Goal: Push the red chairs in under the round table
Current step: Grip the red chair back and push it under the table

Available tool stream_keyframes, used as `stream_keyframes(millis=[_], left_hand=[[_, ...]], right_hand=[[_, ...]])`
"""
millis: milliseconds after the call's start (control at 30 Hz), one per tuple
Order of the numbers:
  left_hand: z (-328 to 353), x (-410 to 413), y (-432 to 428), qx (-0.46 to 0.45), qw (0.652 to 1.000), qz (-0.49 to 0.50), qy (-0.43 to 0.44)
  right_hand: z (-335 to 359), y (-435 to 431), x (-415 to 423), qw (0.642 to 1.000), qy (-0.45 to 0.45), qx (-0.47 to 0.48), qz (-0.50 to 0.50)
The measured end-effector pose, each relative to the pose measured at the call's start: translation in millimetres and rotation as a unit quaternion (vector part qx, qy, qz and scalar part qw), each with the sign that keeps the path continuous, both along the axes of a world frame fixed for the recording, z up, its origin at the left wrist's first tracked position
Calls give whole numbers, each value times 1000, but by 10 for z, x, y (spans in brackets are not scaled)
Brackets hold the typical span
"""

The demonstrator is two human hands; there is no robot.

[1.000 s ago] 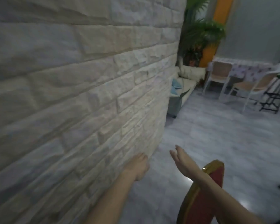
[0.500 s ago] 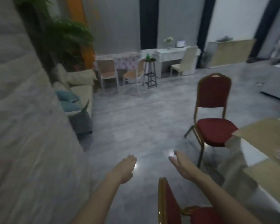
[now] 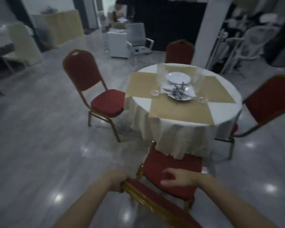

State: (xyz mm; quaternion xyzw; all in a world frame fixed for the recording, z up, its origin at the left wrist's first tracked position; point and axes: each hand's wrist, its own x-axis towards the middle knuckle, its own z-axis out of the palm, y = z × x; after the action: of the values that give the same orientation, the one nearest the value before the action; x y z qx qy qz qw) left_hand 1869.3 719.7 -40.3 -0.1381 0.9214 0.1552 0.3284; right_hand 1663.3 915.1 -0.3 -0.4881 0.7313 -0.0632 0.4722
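On the left, a red chair stands pulled out on the grey floor, its seat front just reaching the edge of the white cloth. Nearer the camera, the left hand has its grip closed around the gold top corner of the near chair, whose backrest runs along the bottom of the view and whose seat front sits under the hanging cloth. The right hand hovers over that seat with fingers loosely curled, holding nothing; whether it touches the backrest cannot be told. The round tabletop carries tan mats, a white plate, a dish of cutlery and small clear glasses. Behind it, a third chair stands close in, only its backrest visible above the far edge. At the right, a fourth chair stands beside the table, tilted in the wide-angle view, its seat hidden by the cloth.
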Motion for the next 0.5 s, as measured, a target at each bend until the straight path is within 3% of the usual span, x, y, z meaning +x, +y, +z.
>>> stream_keyframes(millis=[100,267,500], left_hand=[[-32,8,-58,-22,999,-35,6],[-92,55,-55,-50,997,-33,42],[-175,264,412,-69,991,-29,108]], right_hand=[[5,359,456,996,-42,66,49],[-107,609,793,981,163,-21,107],[14,982,643,980,179,-23,85]])
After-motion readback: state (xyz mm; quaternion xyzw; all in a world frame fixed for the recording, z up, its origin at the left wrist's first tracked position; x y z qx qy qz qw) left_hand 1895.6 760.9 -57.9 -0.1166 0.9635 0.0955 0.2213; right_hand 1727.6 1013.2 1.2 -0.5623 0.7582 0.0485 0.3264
